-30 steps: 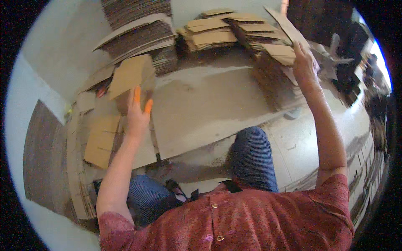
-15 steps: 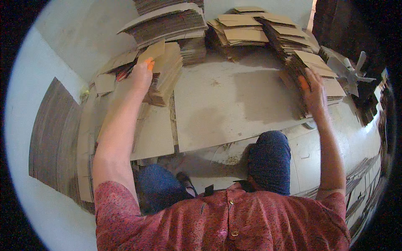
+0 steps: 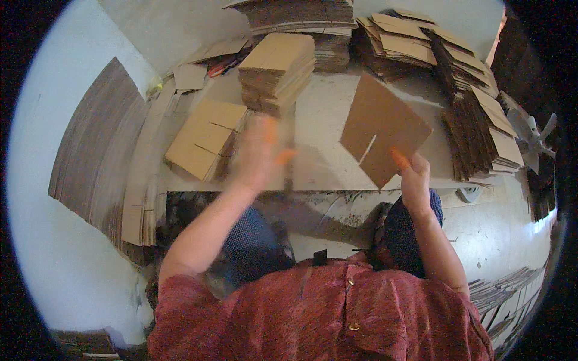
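Observation:
My right hand (image 3: 414, 179), with orange fingertip covers, holds a flat brown cardboard sheet (image 3: 383, 131) with a slit cut in it, lifted above the white tabletop (image 3: 325, 117). My left hand (image 3: 260, 153) is blurred in motion over the table, fingers apart and holding nothing. It hovers just in front of a neat stack of cardboard pieces (image 3: 278, 71) and to the right of a lower flat pile (image 3: 206, 139).
Long fanned rows of cardboard blanks (image 3: 481, 129) run down the right side, more stacks (image 3: 301, 12) stand at the back. Large corrugated sheets (image 3: 90, 162) lean at the left. My blue-clad knees (image 3: 409, 234) are under the table edge.
My right hand has lifted one sheet off the right-hand row and brought it toward the middle. My left hand has left the stack at the back and pulled nearer to me.

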